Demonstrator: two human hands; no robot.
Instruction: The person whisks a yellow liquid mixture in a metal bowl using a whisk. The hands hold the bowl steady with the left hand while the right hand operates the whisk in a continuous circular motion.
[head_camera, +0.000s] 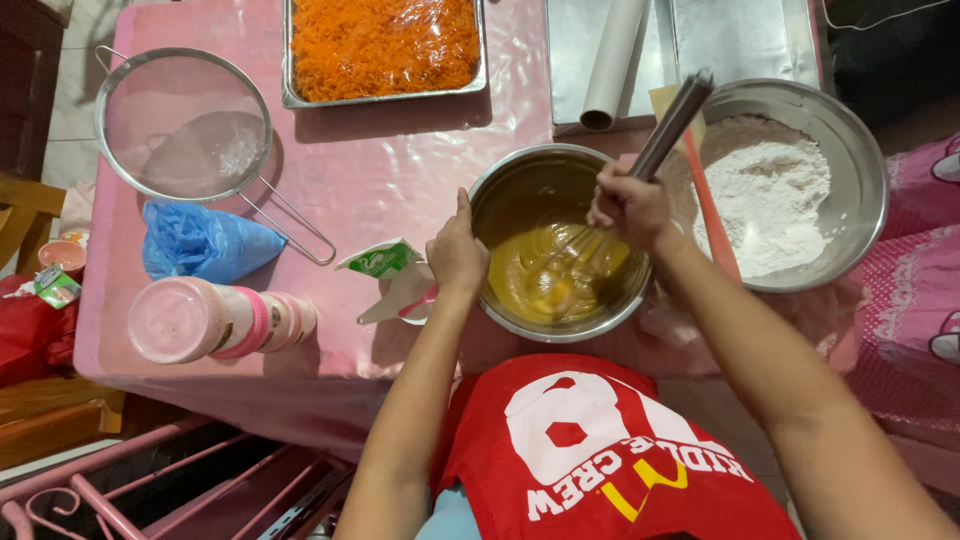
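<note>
A steel mixing bowl (520, 180) holds yellow-brown batter (560, 270) with an egg yolk showing in it. My right hand (630, 207) grips the metal handle of a whisk (672, 122); its wires dip into the batter. My left hand (457, 250) rests against the bowl's left rim, fingers curled on it. Both forearms reach in from the bottom of the view over a red apron.
A larger steel bowl (860, 190) of white flour (775, 200) with an orange spatula (712, 215) sits right. Tray of grated carrot (385, 45), sieve (185, 125), blue bag (205, 245), pink-lidded containers (215, 318), torn green packet (385, 260), paper roll (612, 60) lie on the pink table.
</note>
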